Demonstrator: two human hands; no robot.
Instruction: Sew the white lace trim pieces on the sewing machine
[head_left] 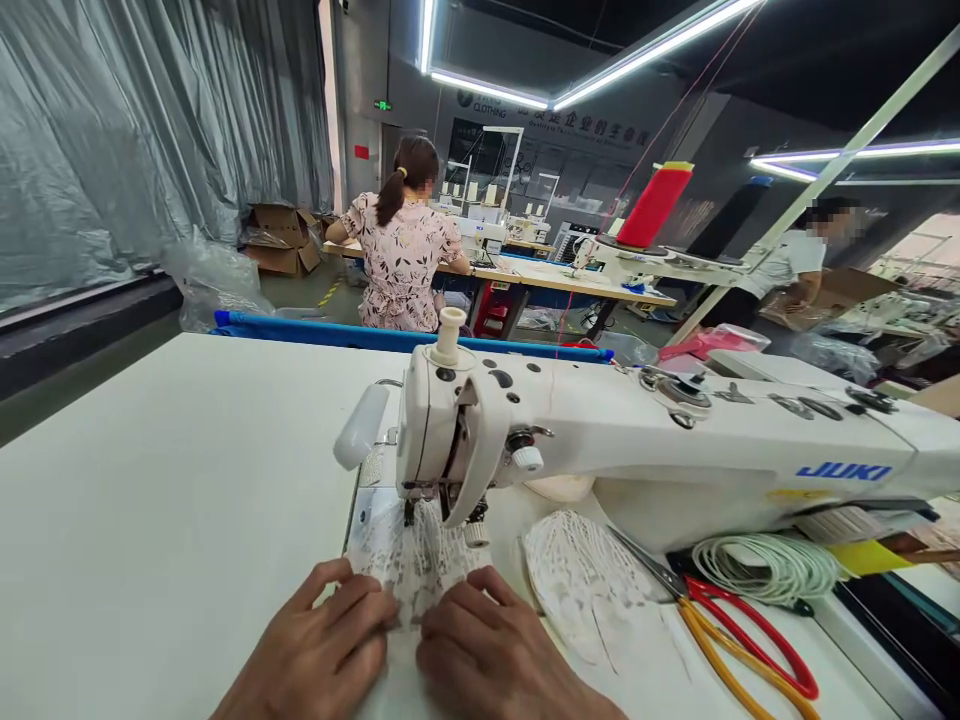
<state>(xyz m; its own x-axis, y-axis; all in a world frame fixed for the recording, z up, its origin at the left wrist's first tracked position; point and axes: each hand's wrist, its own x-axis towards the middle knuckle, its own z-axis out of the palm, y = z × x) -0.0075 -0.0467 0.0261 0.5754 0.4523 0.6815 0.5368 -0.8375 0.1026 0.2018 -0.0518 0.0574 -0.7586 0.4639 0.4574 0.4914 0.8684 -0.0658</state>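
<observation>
A white sewing machine point(630, 430) stands over a pale table, and a piece of white lace fabric point(420, 560) lies under its needle area. My left hand point(334, 640) presses on the lace's left edge, fingers curled together. At the near right edge of the lace, my right hand point(487, 640) has its fingers bent and closed on the fabric. Another white lace piece point(589, 570) rests to the right of the machine head. Beside it lie scissors point(720, 610) with red and orange handles, their blades pointing up and left.
A coil of pale cord point(769, 568) sits beyond the scissors. A blue rod point(337, 333) runs along the table's far edge. A seated person point(409, 250) works ahead; another person point(795, 260) is at the right. Red thread cone point(654, 205) stands behind the machine.
</observation>
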